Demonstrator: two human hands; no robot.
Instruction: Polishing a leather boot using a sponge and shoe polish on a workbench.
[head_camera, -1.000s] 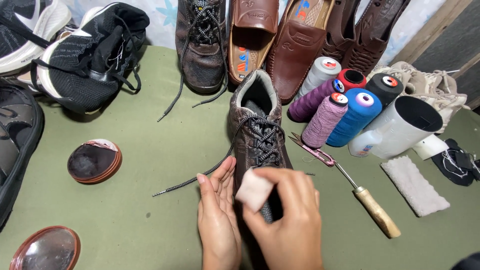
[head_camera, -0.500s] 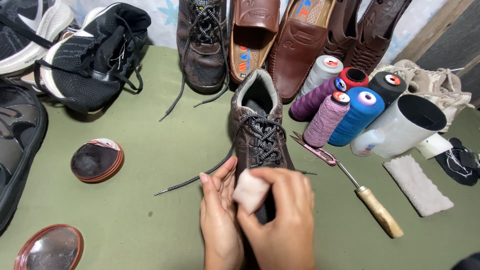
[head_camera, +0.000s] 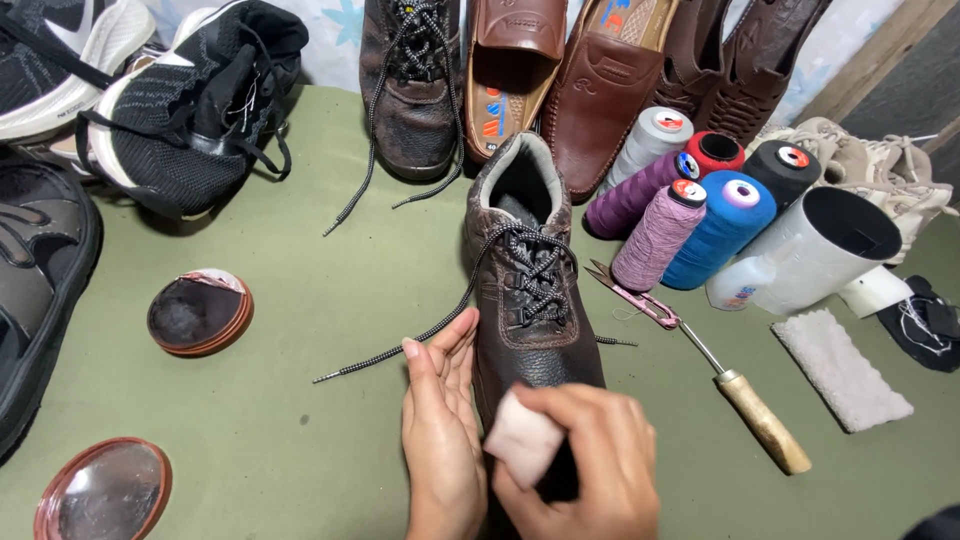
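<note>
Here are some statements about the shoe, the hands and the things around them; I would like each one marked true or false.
1. The right hand presses a pale pad on the toe of the brown laced shoe. True.
2. The left hand holds the wooden-handled tool. False: it rests flat against the shoe's side; the tool lies on the green table.
3. The polish tin is open. True.
4. The shoe has no laces. False: speckled laces are threaded through it.

Soft, even light, sharp almost throughout.
Shadows pool faintly under the shoes at twelve o'clock; a dull sheen sits on the polish tin lid (head_camera: 101, 492) at seven o'clock, and the right hand (head_camera: 580, 462) blurs slightly at six o'clock.
</note>
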